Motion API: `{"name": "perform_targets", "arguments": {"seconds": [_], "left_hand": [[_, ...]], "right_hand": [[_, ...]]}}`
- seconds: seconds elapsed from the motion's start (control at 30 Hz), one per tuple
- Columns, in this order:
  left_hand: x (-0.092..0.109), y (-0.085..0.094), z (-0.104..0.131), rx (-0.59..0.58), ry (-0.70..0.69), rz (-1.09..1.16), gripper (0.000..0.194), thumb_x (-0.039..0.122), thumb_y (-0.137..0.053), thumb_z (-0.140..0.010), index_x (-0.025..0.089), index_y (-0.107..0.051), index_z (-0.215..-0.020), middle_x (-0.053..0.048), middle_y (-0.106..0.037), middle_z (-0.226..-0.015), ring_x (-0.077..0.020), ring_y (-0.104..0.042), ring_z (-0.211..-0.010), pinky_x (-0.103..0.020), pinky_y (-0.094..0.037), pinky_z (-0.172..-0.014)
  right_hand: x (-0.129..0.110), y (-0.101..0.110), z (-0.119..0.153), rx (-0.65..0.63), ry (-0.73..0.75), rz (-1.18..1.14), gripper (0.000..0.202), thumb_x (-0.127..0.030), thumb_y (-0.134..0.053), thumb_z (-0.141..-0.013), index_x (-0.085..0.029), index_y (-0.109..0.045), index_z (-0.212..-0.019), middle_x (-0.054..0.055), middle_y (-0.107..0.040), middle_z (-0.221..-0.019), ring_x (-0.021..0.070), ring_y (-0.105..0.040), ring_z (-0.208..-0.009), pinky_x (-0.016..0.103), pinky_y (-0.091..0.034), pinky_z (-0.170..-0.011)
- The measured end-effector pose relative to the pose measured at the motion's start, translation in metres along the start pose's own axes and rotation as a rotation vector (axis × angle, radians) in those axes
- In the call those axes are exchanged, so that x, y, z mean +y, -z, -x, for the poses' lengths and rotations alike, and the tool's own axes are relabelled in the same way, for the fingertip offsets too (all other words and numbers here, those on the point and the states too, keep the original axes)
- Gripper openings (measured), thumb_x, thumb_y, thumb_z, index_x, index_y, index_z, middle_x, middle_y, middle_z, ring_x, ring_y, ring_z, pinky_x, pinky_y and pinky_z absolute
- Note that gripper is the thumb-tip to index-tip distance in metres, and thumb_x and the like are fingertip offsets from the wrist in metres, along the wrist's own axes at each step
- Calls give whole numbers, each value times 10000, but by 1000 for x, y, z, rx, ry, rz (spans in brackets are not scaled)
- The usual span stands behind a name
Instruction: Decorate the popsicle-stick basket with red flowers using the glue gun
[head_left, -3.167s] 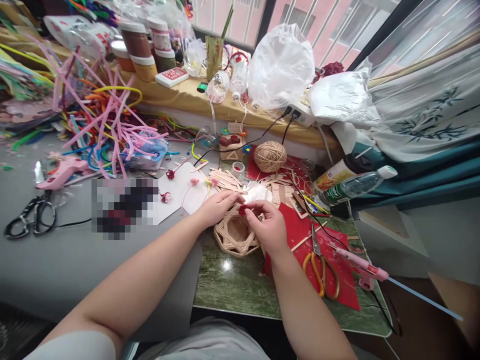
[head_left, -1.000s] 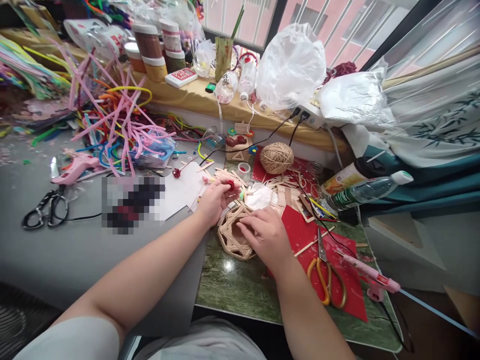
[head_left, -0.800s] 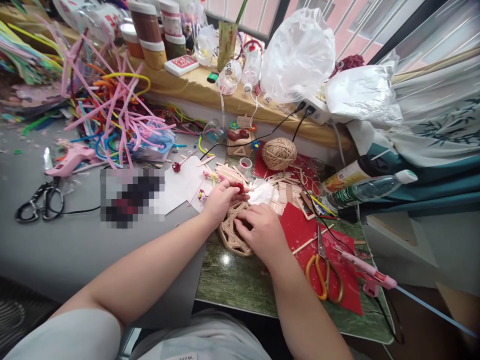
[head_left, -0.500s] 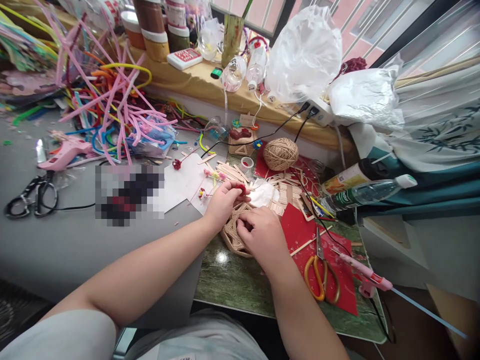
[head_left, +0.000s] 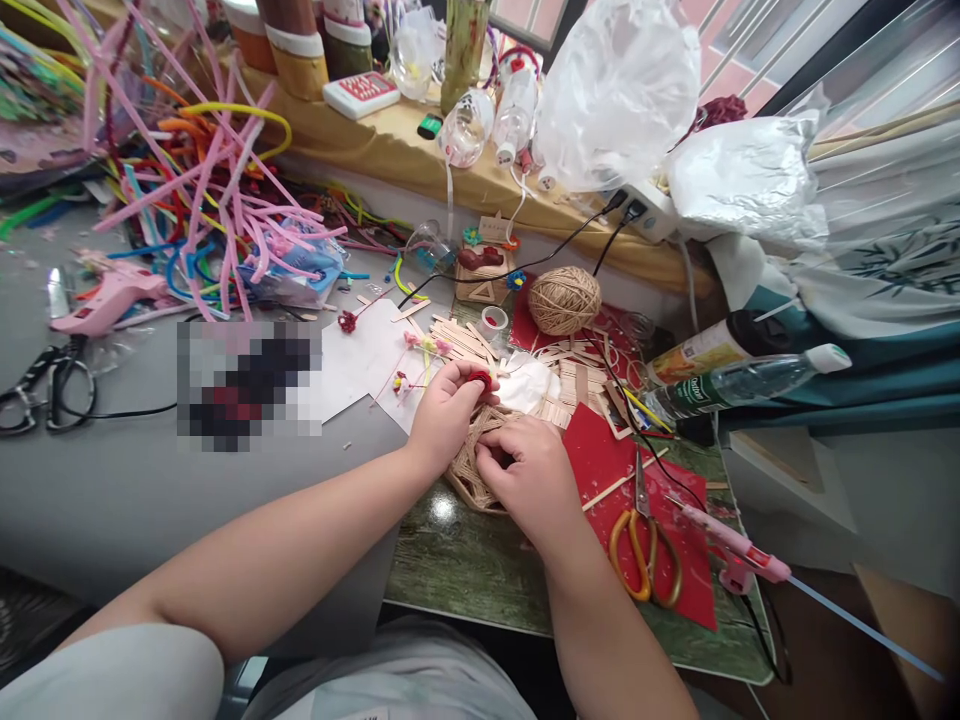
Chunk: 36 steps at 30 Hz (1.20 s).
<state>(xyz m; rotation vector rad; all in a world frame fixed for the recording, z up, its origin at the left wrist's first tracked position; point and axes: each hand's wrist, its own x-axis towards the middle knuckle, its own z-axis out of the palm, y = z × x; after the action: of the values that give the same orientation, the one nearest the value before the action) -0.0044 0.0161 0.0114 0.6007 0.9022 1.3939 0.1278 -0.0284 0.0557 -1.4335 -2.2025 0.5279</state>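
Between the fingertips of my left hand [head_left: 444,415] is a small dark red flower [head_left: 478,380], held above the far edge of a twine-wrapped basket [head_left: 471,470]. The basket rests on the green wood-patterned board [head_left: 442,560]. My right hand [head_left: 529,470] lies over the basket's right side, thumb and forefinger pinched at its twine; the fingertips on the far side are hidden. White tissue [head_left: 531,383] and wooden craft sticks [head_left: 461,340] lie just beyond both hands.
Gold-handled scissors [head_left: 637,560] lie on red paper [head_left: 694,590] to the right, beside a pink glue gun [head_left: 739,550] with its cord. A twine ball [head_left: 564,300] sits behind. At left are pink pipe cleaners [head_left: 225,220] and black-handled scissors [head_left: 71,385]. A plastic bottle [head_left: 750,383] leans at right.
The view has shifted slightly, so things at left sit further left. My left hand still holds the red flower, and my right hand stays on the basket.
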Motion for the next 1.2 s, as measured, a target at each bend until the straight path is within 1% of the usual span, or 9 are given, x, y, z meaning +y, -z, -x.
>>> {"name": "perform_targets", "arguments": {"seconds": [0.47,0.63,0.73,0.9,0.97,1.0,1.03,1.1,1.2], "left_hand": [[1,1,-2,-3,34,-8,122,208,-672,-849,189,-637,-964,-19,-723,-893,-146,-706,-761,-328,-573,-823],[0,3,-6,5,65,23,160,225,-687,-837,180,-629,-979,-27,-738,-916,-136,-709,-733,-300,-563,-768],[2,5,-8,7,98,38,190,235,-692,-831,180,-619,-998,-26,-743,-914,-137,-716,-705,-300,-563,-752],[7,10,-15,-10,47,58,203,268,-720,-840,184,-627,-1000,-23,-747,-915,-140,-728,-737,-317,-587,-803],[9,13,-18,-20,1,66,210,295,-735,-850,185,-641,-1001,-26,-751,-924,-141,-730,-758,-325,-596,-829],[9,14,-20,-24,-15,67,213,308,-742,-853,187,-647,-1000,-28,-753,-932,-141,-731,-768,-328,-599,-839],[10,15,-22,-25,-27,65,218,319,-750,-854,189,-653,-999,-30,-756,-946,-141,-731,-777,-332,-601,-849],[12,16,-25,-24,-47,59,229,331,-773,-840,195,-666,-991,-32,-757,-981,-142,-729,-809,-342,-603,-874],[17,17,-28,-32,-71,16,229,329,-806,-808,197,-707,-967,-23,-746,-972,-132,-703,-820,-304,-591,-846]], "right_hand": [[0,-6,0,90,-17,40,243,-92,-609,-874,-233,-573,-680,10,-624,-706,217,-585,-779,378,-417,-779],[4,2,7,162,-60,-182,191,-160,-551,-929,-238,-613,-766,8,-613,-742,209,-573,-759,368,-441,-754],[10,10,10,297,-185,-447,237,-213,-506,-955,-244,-598,-739,12,-603,-717,198,-561,-691,350,-439,-664],[35,22,-1,751,-281,-856,395,-337,-460,-1020,-262,-373,-642,-43,-376,-548,155,-428,-514,327,-428,-580],[48,21,-9,846,-303,-912,284,-376,-549,-998,-256,-470,-753,-33,-488,-655,156,-532,-596,317,-482,-631],[54,18,-12,842,-316,-902,149,-370,-600,-970,-260,-544,-886,-7,-589,-783,168,-614,-704,320,-515,-678],[58,15,-14,807,-326,-874,147,-355,-632,-945,-272,-574,-1051,26,-657,-945,186,-672,-841,331,-544,-735],[64,7,-15,704,-327,-783,392,-332,-638,-925,-282,-527,-1298,85,-680,-1198,220,-694,-1077,375,-577,-861],[59,-2,-10,523,-268,-611,450,-327,-631,-941,-258,-539,-1377,128,-673,-1335,255,-663,-1235,452,-558,-1021]]}}
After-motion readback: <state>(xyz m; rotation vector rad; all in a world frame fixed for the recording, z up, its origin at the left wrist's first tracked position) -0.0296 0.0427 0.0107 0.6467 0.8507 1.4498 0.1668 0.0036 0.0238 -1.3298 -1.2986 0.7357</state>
